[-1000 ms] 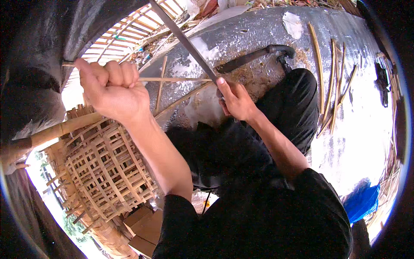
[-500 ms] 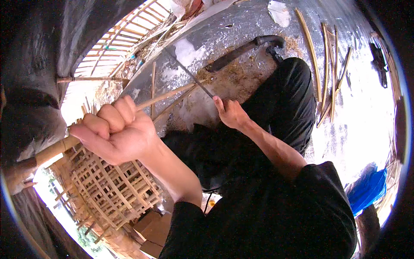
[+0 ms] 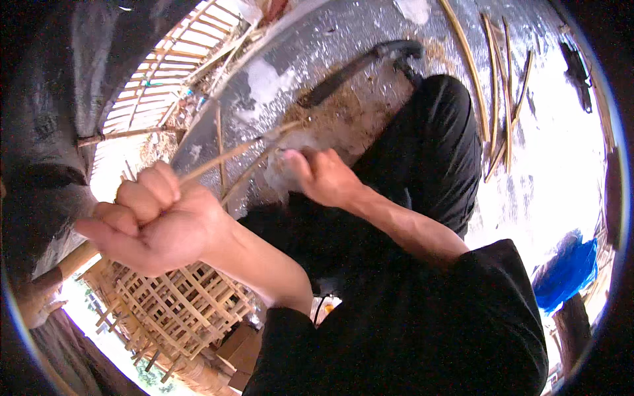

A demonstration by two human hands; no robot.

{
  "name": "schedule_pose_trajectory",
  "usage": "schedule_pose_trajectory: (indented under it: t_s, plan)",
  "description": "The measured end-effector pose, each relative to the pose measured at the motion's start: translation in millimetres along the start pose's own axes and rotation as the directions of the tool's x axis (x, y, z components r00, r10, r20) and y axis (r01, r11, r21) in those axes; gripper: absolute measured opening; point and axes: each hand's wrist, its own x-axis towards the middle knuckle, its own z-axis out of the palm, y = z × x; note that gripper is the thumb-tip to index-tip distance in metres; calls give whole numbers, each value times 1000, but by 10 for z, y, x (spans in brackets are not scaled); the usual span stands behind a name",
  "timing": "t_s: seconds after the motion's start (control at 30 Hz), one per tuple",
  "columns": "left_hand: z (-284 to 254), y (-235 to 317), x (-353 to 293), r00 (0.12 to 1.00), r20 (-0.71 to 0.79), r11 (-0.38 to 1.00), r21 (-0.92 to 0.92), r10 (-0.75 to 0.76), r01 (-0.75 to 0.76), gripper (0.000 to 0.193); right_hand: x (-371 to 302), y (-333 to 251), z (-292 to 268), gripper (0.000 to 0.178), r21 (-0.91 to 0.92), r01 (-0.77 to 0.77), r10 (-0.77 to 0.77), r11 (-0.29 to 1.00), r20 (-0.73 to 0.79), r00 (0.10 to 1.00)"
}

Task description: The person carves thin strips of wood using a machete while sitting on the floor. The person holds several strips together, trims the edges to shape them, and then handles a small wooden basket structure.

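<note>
My left hand [image 3: 155, 221] is closed in a fist round a thin bamboo strip [image 3: 228, 157], which points away to the right over the floor. My right hand [image 3: 327, 177] is closed too, low in front of my knee and blurred by motion. It grips a long, thin dark blade, which looks like a knife; just now the blade is hardly visible, smeared or hidden beside the strip. Past the hands, a dark bar with a curved end [image 3: 360, 69] lies on the floor among shavings.
Several bamboo strips [image 3: 469, 72] lie on the dark sheet [image 3: 317, 33] at the right. A woven bamboo basket [image 3: 178, 297] stands below my left forearm. A bamboo pole [image 3: 69, 261] is at the left, slatted bamboo [image 3: 178, 63] behind. A blue plastic bag [image 3: 568, 274] lies far right.
My right hand has come left and slightly down toward the strip, and the blade no longer stands out clearly. My left fist has shifted left and down with the strip.
</note>
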Motion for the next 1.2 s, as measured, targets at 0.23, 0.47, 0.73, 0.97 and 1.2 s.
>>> schedule_pose_trajectory:
  t_s: [0.23,0.47,0.73,0.97,1.2]
  plan:
    - [-117,-53,152,1000,0,1000,-23,-19,19,47,165,419,95,44,-58,-74,78,996,54,996]
    - [-139,18,33,970,230,987,-116,-79,108,46,141,-216,-45,48,60,14,-19,998,80,997]
    - [-184,-8,17,962,268,983,-160,-46,91,44,164,-71,-38,51,28,23,-24,999,42,999]
    - [-495,19,167,981,181,992,-97,-68,87,42,183,-102,-9,61,-83,56,-52,995,53,997]
    - [-499,104,100,979,198,994,-93,-44,64,45,6,-168,44,48,-25,160,-156,987,109,982]
